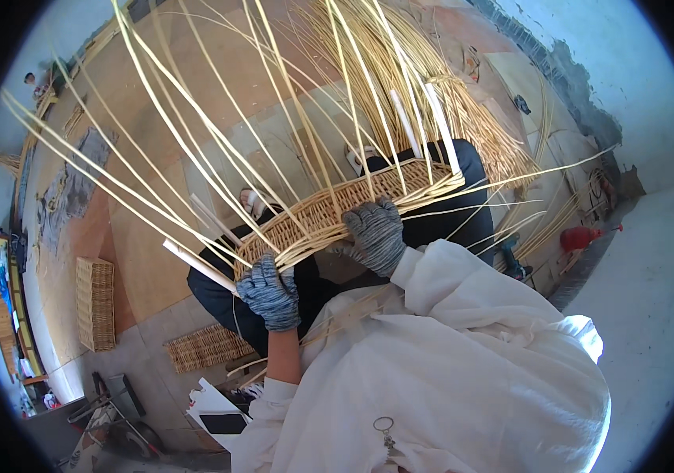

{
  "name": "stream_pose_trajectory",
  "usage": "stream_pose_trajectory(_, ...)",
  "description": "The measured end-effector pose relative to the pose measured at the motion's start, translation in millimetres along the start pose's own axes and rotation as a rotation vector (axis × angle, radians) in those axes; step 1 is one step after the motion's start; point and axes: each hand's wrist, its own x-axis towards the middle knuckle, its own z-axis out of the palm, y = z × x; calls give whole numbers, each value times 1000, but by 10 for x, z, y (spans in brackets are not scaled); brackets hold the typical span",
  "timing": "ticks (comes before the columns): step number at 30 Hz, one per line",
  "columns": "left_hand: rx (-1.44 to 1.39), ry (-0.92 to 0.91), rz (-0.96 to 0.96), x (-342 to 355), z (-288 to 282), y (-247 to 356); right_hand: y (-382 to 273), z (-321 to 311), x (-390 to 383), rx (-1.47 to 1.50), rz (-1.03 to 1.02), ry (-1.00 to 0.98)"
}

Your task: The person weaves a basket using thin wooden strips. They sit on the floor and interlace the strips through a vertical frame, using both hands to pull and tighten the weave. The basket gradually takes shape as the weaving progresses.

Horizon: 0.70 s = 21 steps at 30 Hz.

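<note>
Across my knees lies a half-woven wicker basket (313, 217), long and narrow, with a dense woven base. Tall pale willow rods (209, 126) rise from its edges, and thicker peeled sticks (200, 268) stand at the corners. My left hand (268, 293), in a grey knitted glove, closes round the near left corner. My right hand (378, 233), gloved alike, is curled over the near edge right of the middle, fingers on the weave and the bundled rods there. Loose rod ends (510, 180) stick out to the right past my right hand. My fingertips are partly hidden.
A big bundle of willow rods (463, 118) lies on the floor beyond my right knee. Woven wicker pieces (96, 303) are at the left. A red oil can (581, 238) and a green power tool (512, 258) sit at the right, near the wall.
</note>
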Motion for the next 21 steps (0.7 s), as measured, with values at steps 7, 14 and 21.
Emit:
stream_pose_trajectory(7, -18, 13, 8, 132, -23, -140, -164, -362, -176, 876, 282, -74)
stream_pose_trajectory(14, -51, -72, -11, 446, -311, 97, -17, -403, -73, 1838, 1306, 81)
stream_pose_trajectory(21, -110, -549, 108, 817, -273, 503, 186, -81, 1279, 418, 197, 192)
